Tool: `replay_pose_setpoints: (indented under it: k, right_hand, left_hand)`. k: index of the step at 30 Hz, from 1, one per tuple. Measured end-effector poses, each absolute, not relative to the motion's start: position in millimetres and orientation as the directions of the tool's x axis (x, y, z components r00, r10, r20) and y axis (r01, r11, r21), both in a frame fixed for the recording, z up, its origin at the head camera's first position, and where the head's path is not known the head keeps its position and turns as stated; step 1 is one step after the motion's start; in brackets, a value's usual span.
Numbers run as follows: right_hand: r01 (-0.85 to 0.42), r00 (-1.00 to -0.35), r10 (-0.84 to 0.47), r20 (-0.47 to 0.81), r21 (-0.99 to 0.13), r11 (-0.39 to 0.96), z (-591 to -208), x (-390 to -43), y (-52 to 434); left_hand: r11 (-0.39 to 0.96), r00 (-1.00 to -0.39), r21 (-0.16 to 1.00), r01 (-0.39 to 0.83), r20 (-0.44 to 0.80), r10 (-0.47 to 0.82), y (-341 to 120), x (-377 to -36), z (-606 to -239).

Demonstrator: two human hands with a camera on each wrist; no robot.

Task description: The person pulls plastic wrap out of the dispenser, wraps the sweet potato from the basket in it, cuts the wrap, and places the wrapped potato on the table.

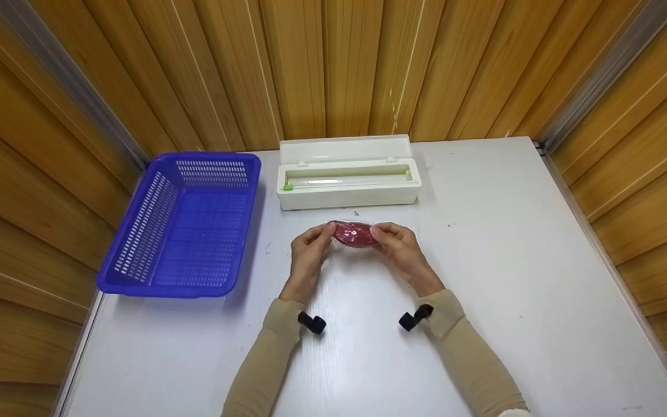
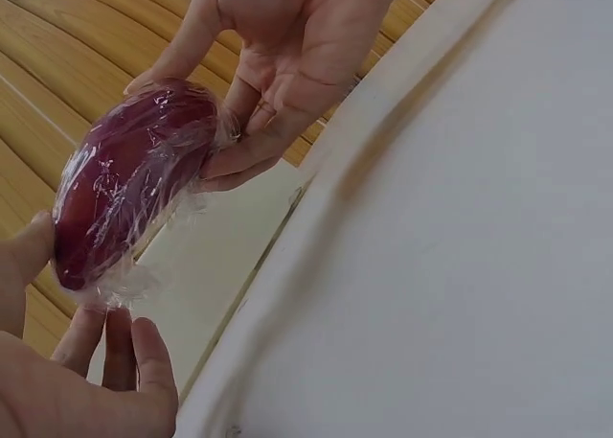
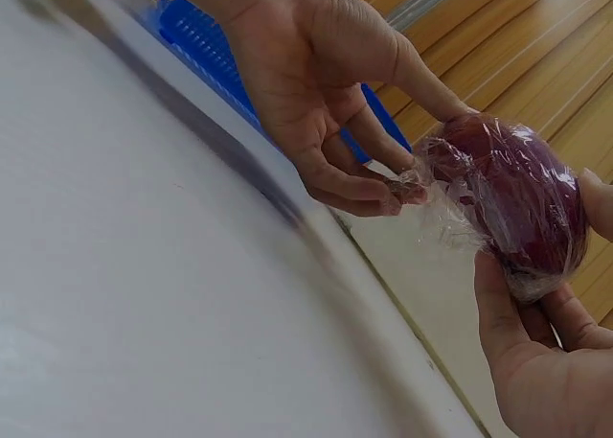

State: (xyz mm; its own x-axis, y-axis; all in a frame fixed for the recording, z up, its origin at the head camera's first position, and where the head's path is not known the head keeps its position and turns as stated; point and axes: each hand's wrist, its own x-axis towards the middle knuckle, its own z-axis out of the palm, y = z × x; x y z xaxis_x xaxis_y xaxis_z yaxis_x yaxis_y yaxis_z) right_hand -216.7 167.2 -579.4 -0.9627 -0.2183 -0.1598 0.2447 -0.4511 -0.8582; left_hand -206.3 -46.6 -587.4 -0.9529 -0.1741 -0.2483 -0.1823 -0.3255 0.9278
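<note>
Grip-side basket (image 1: pixel 183 226), dispenser (image 1: pixel 348 179) behind

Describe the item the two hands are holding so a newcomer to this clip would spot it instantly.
Start at the white table; in front of the open white wrap dispenser, right of the blue basket, both hands meet. Between the left hand and right hand sits a dark red oval object, the only thing wrapped in crinkled clear film.

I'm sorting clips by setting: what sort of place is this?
Probably a staged tabletop booth, not a real kitchen: a bare white table boxed in by wood-panel walls, with only a blue basket and a cling-film dispenser set out.
</note>
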Motion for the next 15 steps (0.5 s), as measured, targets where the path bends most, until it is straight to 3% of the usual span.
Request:
replay_pose_setpoints:
  k: [6, 15]
  right_hand:
    - [0.187, -0.974, -0.189, -0.124, -0.911, -0.367, -576.6, -217.6, 167.9]
    - [0.176, -0.975, -0.178, -0.129, -0.944, -0.28, -578.9, -216.7, 171.4]
  left_hand:
    - [-0.234, -0.951, 0.953, -0.191, -0.239, -0.196, -48.6, -203.7, -585.2]
    - [-0.383, -0.971, 0.901, -0.202, -0.235, -0.043, -50.9, -204.1, -588.1]
